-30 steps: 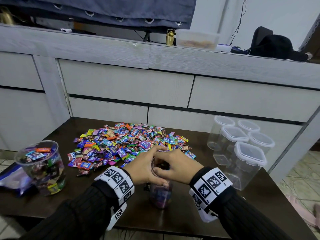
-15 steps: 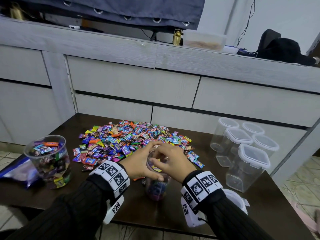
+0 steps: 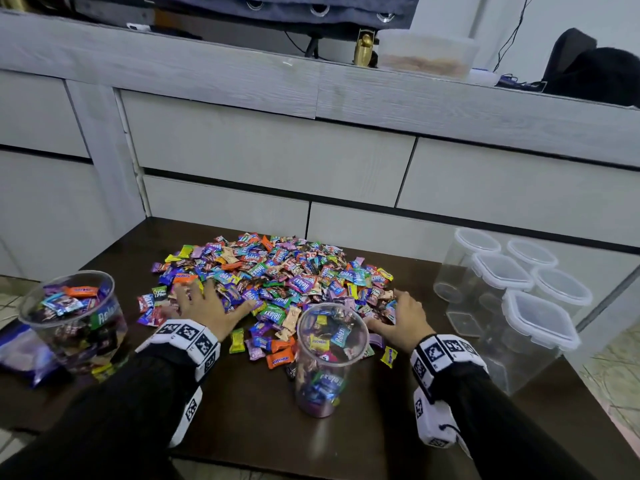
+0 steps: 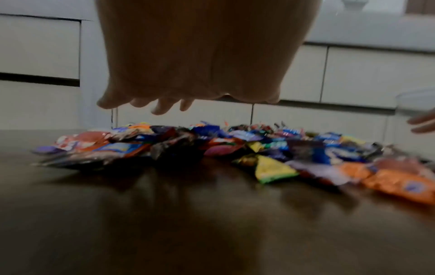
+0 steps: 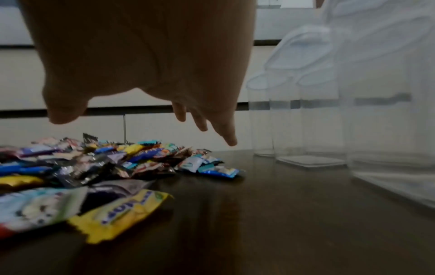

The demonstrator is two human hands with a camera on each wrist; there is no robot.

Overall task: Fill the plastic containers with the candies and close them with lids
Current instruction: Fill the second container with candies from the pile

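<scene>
Both hands have left the open container and moved onto the candies. Left hand and right hand rest spread, grip released, flanking the container. Beyond the right hand stand lidded containers on the table.

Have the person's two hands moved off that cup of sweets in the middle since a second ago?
Yes. Both have left the cup: the left hand went left and the right hand went right, onto the candy pile behind it.
</scene>
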